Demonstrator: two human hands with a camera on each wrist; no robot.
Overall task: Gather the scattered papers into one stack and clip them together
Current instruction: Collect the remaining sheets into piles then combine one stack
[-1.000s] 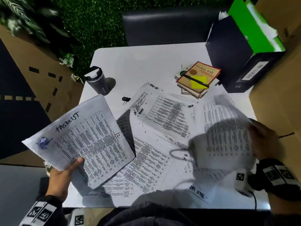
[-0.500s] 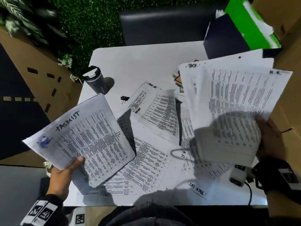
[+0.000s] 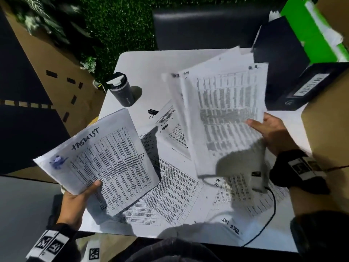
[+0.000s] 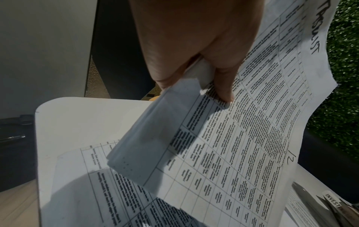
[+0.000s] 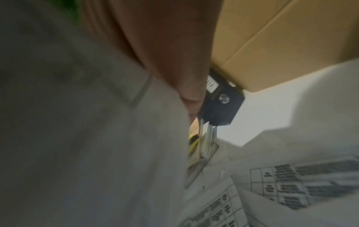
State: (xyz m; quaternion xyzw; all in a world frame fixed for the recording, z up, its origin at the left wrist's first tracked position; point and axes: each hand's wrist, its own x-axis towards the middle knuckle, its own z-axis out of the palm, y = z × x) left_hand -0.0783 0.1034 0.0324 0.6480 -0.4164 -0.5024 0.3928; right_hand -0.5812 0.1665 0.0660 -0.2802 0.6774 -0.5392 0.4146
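From head height we look steeply down on the white table [image 3: 143, 61], both hands in frame. Our left wrist camera sits close behind the left hand [image 4: 196, 46], facing along it over the table corner. Our right wrist camera, blurred, presses close to the right hand [image 5: 165, 50]. All three views share the scattered printed sheets [image 3: 175, 188].

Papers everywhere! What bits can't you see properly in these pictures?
- Printed words on the right hand's papers: motion-blurred in the head view.
- Right hand: its fingers sit behind those papers in the head view; the right wrist view is blurred too.
- Left hand: only the thumb shows on the tasklist stack.
- Sheets on the table: partly covered by held papers.
- Binder clip: too small for detail.
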